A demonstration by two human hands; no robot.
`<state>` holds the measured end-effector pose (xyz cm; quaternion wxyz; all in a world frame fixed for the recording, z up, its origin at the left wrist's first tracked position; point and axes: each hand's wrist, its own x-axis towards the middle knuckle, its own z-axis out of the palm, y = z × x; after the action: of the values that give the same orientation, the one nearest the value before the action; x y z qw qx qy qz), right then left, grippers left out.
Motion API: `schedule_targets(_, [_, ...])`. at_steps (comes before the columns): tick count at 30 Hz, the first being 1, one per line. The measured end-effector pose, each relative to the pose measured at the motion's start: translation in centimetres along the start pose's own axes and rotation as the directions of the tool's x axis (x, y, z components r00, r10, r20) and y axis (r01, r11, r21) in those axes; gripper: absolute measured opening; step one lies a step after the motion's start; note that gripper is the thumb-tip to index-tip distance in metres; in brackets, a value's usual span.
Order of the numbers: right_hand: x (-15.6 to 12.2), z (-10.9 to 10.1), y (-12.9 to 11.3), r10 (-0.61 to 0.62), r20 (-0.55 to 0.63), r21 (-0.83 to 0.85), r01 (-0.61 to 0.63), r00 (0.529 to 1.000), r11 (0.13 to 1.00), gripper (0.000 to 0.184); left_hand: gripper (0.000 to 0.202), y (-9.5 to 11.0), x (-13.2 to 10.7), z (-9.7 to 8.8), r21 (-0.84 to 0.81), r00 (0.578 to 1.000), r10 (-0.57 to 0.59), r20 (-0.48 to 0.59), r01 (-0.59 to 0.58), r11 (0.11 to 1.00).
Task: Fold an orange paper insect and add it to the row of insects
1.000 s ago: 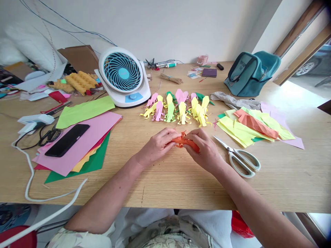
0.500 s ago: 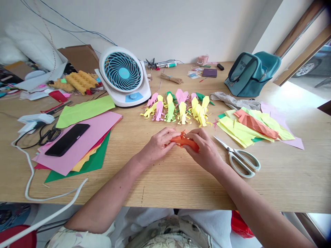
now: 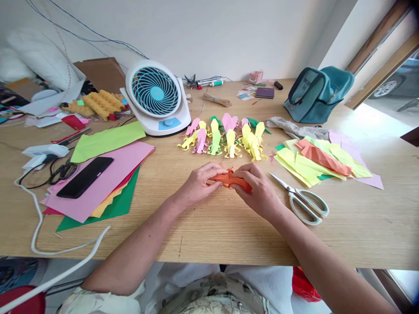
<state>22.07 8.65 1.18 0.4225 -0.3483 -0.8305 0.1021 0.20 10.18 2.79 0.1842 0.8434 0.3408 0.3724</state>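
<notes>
Between my hands, just above the table, is an orange folded paper figure (image 3: 226,178) with thin curled strips like legs. My left hand (image 3: 203,181) pinches its left end between thumb and fingers. At the other end, my right hand (image 3: 257,183) is closed round the body and covers part of it. Beyond my hands stand several folded paper figures (image 3: 231,141) in yellow, pink and green, set close together in rows. To the right of my right hand lies a pair of scissors (image 3: 303,201), its blades pointing up and left.
At right, loose folded paper sheets (image 3: 303,163) lie near a grey cloth (image 3: 288,128) and a teal bag (image 3: 317,96). A white fan (image 3: 183,111) stands at back left. A black phone (image 3: 85,176) rests on coloured paper (image 3: 131,159); a white cable (image 3: 38,222) runs beside it.
My left fingers have shifted slightly on the orange paper figure, and more of its left end shows as a straight band. My right hand stays nearly in place.
</notes>
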Motion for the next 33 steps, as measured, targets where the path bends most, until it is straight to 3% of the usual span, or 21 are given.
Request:
schedule_targets(6, [0.12,-0.15,-0.08,0.006,0.024,0.02,-0.006,1.0,1.0,0.02,0.028,0.19,0.1,-0.35,-0.06,0.998,0.058,0.039,-0.055,0.997])
schedule_targets(21, [0.25,-0.44,-0.33,0.026,0.046,0.037,-0.027,0.999,0.999,0.016,0.027,0.37,0.22,-0.71,-0.123,0.99,-0.021,0.137,0.038,0.992])
schedule_targets(33, [0.33,-0.62,-0.43,0.021,0.059,0.04,-0.023,0.998,0.999,0.019,0.029,0.44,0.18,-0.82,-0.089,0.993,-0.054,0.109,0.064,0.994])
